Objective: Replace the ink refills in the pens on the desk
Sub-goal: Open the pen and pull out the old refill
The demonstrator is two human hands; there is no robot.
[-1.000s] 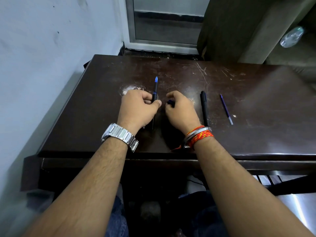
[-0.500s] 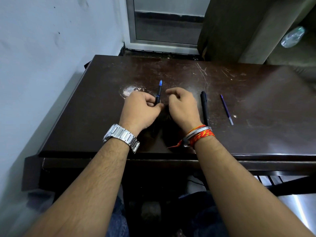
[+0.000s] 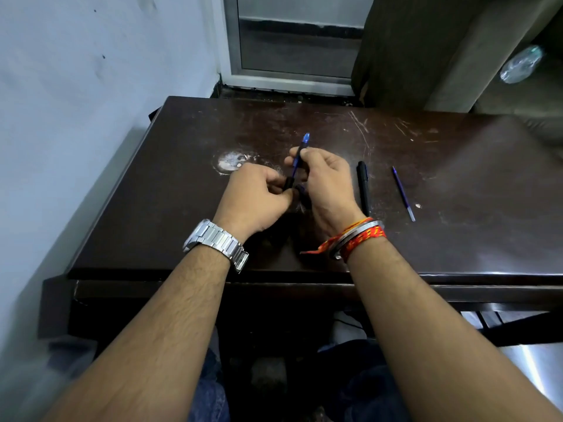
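Dark brown surface, glossy, scratched with pale streaks toward the far edge and bearing a whitish worn patch left of centre. Above it, both hands meet over the middle. Left hand: fingers curled shut around a short dark barrel piece, most of it hidden inside the fist; steel link watch on the wrist. Right hand: thumb and forefinger pinched closed on a thin blue refill, a slim straight rod whose brighter blue tip points away from the wearer and whose lower end meets the barrel piece; whether it sits inside cannot be made out. A small dark blue part under the right palm is too obscured to identify. Red and orange thread bands and a metal bangle ring the right wrist. On the surface just right of that hand lies a black pen, matte, cylindrical, its near end hidden behind the wrist. Further right, apart from it, lies a loose refill, thin, blue, with a pale near end.
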